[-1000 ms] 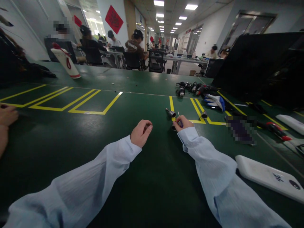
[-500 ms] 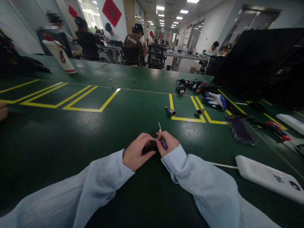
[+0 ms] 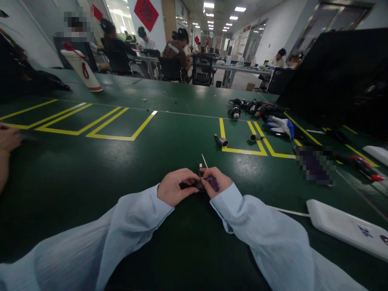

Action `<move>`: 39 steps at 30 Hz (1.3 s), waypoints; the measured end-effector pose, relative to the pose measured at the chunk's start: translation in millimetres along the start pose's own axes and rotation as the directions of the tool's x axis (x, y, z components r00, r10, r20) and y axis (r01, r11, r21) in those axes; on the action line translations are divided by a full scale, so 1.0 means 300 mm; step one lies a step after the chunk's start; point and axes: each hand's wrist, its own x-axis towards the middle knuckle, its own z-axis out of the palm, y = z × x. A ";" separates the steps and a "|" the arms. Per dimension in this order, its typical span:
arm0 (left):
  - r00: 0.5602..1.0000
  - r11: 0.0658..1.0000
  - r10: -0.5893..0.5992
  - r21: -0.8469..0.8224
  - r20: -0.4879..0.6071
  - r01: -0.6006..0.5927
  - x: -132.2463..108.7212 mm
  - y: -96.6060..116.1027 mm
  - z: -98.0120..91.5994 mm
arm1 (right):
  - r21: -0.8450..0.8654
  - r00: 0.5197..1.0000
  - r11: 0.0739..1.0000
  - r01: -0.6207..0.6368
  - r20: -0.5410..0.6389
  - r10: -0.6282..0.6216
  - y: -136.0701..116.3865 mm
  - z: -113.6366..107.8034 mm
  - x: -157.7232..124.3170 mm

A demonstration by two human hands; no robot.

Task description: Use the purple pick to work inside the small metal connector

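Near the middle of the green table (image 3: 127, 238), my left hand (image 3: 174, 188) pinches a small dark metal part (image 3: 199, 184), mostly covered by fingers. A shiny cylindrical tip rises from it between the hands. My right hand (image 3: 223, 182) is closed around a screwdriver (image 3: 214, 183) with a purple handle, its thin shaft pointing up and away. The right fingertips also meet the small metal part. Farther off lie a cup-shaped metal piece with a stem (image 3: 222, 141) and a similar metal piece (image 3: 255, 138), both apart from my hands.
Yellow tape outlines (image 3: 121, 138) mark the table. At right lie a white power bank-like device (image 3: 342, 224), a blurred dark slab (image 3: 315, 165), a glove (image 3: 280, 125) and dark metal parts (image 3: 235, 112). Another person's hand (image 3: 9, 139) rests at left; a white bottle (image 3: 83, 70) stands behind.
The screwdriver's handle shows more now, and the shiny tip of the small part has come into view. The other person's hand reaches further in from the left. The view has shifted slightly.
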 end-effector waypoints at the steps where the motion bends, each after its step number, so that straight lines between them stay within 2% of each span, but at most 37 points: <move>1: 1.000 0.999 0.019 0.034 -0.008 -0.019 -0.002 0.005 0.000 | 0.004 1.000 1.000 -0.005 -0.004 0.005 0.003 -0.002 0.001; 7: 0.973 0.928 0.230 0.304 -0.010 -0.216 -0.009 0.013 -0.002 | -0.025 0.998 0.998 -0.057 -0.008 0.057 0.030 -0.015 0.011; 12: 0.947 0.820 0.322 0.498 0.006 -0.282 -0.014 0.004 0.000 | -0.028 0.994 0.995 -0.091 -0.055 0.089 0.029 -0.023 0.011; 18: 0.891 0.730 0.453 0.567 0.015 -0.381 -0.023 0.002 -0.002 | 0.017 0.987 0.994 -0.105 -0.122 0.106 0.015 -0.039 0.011; 21: 0.898 0.747 0.439 0.554 0.002 -0.367 -0.026 -0.001 -0.005 | 0.068 0.981 0.991 -0.113 -0.149 0.122 0.010 -0.049 0.013; 25: 0.936 0.768 0.349 0.563 0.030 -0.305 -0.017 -0.011 -0.017 | 0.156 0.971 0.977 -0.145 -0.167 0.171 -0.010 -0.071 0.005; 27: 0.953 0.810 0.302 0.529 -0.006 -0.253 -0.008 -0.018 -0.025 | 0.219 0.963 0.963 -0.156 -0.181 0.197 -0.025 -0.086 -0.004; 29: 0.970 0.892 0.216 0.425 -0.108 -0.152 0.003 -0.026 -0.030 | 0.319 0.957 0.931 -0.177 -0.165 0.238 -0.042 -0.100 -0.014; 31: 0.963 0.981 0.062 0.195 -0.262 -0.010 0.014 -0.033 -0.032 | 0.428 0.945 0.871 -0.243 -0.096 0.312 -0.058 -0.114 -0.022; 33: 0.911 0.983 -0.169 -0.137 -0.375 0.126 0.024 -0.040 -0.033 | 0.491 0.917 0.801 -0.342 -0.010 0.398 -0.071 -0.122 -0.025; 35: 0.833 0.870 -0.398 -0.446 -0.385 0.209 0.033 -0.047 -0.036 | 0.501 0.889 0.761 -0.412 0.038 0.456 -0.077 -0.125 -0.026; 37: 0.768 0.730 -0.539 -0.646 -0.346 0.222 0.041 -0.051 -0.042 | 0.486 0.881 0.760 -0.431 0.045 0.471 -0.076 -0.122 -0.024; 39: 0.725 0.633 -0.608 -0.749 -0.324 0.196 0.047 -0.052 -0.048 | 0.473 0.885 0.770 -0.428 0.048 0.463 -0.068 -0.114 -0.024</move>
